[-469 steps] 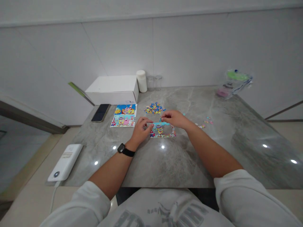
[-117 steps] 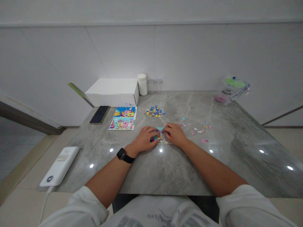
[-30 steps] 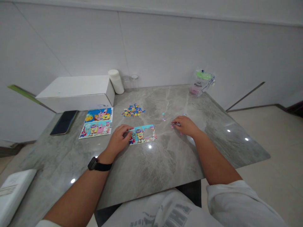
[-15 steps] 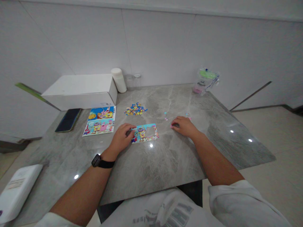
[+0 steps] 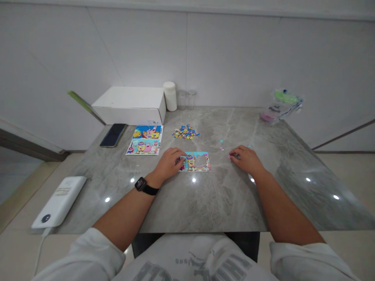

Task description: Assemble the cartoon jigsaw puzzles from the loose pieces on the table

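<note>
A partly filled puzzle (image 5: 191, 163) lies in front of me, with a grey gap in its right half. My left hand (image 5: 170, 163) rests on its left edge, thumb and fingers on the border. To the right of the puzzle, my right hand (image 5: 245, 158) pinches a small pink puzzle piece (image 5: 229, 156) just above or at the tabletop. Two loose pieces (image 5: 222, 148) lie between the hands, and another (image 5: 250, 146) sits behind my right hand. Behind the puzzle is a pile of mixed pieces (image 5: 185, 132). The printed picture sheet (image 5: 145, 140) lies to the left.
On the left are a phone (image 5: 113, 135), a white box (image 5: 130, 105) and a white power bank (image 5: 60, 201) with a cable. A white bottle (image 5: 170, 96) and two glasses (image 5: 191, 100) stand by the wall. A plastic bag (image 5: 281, 106) sits at the back right.
The camera view has turned left and straightened, so everything appears farther right. My left hand stays on the puzzle's edge; my right hand still pinches near the same spot on the table.
</note>
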